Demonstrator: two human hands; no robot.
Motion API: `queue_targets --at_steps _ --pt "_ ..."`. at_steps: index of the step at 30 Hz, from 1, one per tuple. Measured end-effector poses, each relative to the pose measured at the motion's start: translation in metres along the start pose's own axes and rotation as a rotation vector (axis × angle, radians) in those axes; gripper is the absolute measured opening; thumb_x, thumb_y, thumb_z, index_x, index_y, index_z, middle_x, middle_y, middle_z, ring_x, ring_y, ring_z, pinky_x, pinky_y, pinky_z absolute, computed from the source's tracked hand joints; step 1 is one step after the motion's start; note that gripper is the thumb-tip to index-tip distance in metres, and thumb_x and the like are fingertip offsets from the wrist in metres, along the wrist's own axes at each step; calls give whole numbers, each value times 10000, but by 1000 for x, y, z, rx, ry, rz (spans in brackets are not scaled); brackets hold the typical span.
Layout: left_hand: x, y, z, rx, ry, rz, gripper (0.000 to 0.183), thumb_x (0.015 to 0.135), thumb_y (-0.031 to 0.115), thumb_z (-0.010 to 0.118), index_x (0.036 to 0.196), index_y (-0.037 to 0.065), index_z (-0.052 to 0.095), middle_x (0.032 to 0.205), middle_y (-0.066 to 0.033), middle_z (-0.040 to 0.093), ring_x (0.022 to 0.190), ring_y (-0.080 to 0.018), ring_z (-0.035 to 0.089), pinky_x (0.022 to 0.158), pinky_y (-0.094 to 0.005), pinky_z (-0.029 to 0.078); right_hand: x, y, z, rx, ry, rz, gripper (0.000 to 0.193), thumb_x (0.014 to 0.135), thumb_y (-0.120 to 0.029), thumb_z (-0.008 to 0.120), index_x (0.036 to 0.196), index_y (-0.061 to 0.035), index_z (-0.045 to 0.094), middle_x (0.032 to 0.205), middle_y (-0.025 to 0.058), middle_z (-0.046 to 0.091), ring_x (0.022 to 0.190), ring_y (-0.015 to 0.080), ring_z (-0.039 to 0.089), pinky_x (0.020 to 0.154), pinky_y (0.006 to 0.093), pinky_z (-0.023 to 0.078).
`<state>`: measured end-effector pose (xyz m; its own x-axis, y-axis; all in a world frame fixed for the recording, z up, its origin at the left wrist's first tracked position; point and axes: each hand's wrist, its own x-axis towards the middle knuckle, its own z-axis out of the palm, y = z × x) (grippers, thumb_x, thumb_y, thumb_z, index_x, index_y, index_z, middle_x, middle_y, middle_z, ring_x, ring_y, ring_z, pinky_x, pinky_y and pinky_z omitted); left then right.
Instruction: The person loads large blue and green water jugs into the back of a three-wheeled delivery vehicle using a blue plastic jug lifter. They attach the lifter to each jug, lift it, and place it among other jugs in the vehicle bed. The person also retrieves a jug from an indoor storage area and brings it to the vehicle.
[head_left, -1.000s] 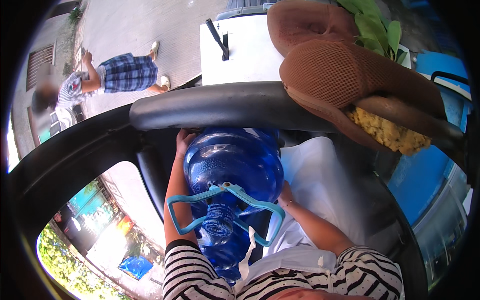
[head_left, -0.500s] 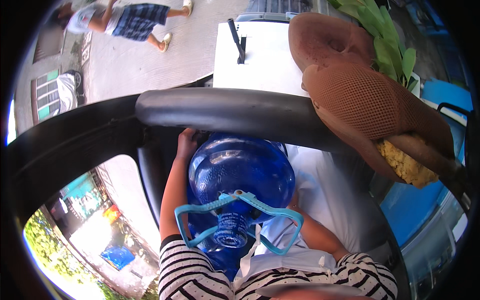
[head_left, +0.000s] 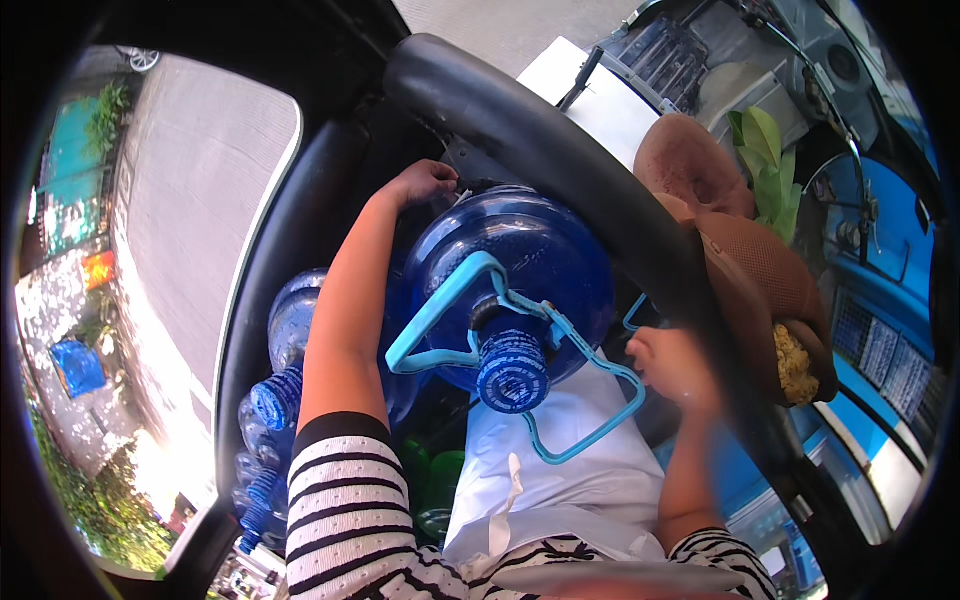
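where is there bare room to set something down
The flat white panel looks bare between the slim black lever and rounded brown item, beyond the thick black padded bar. Nearer, it's crowded: the large round blue plastic jug sits beside the left hand, with blue plastic bottles further left.

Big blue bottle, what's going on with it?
A person's left grip is by the far left side of the big blue bottle; I can't tell what it holds. Their right grip is just right of the bottle, near its light-blue handle, though any touch is unclear. The bottle's neck points toward the person. More blue bottles are on the left.
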<state>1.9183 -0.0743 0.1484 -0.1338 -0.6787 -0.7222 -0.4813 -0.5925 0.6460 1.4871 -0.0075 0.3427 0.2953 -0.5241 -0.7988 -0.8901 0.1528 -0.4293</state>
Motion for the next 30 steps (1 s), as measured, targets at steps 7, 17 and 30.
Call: queue_targets --at_steps 7,17,30 --pt "-6 16 -3 159 -9 121 283 809 132 645 1063 9 664 970 -94 694 937 -188 629 877 -311 457 102 -184 -65 -400 426 -1107 125 818 -1 563 908 -13 649 875 123 619 856 280 593 784 350 472" --pt "16 5 3 186 28 89 228 786 215 685 966 77 706 908 -66 694 889 -194 624 831 -338 466 243 -257 42 -1463 -226 -553 220 778 -180 612 898 -36 728 1039 128 674 934 264 647 824 354 493" --pt "21 2 1 154 79 94 205 751 122 646 940 94 721 928 -94 705 876 -217 655 769 -333 496 300 -213 54 -1194 -309 -260 335 844 -203 578 1127 -38 651 1091 185 650 1019 344 628 854 443 501"
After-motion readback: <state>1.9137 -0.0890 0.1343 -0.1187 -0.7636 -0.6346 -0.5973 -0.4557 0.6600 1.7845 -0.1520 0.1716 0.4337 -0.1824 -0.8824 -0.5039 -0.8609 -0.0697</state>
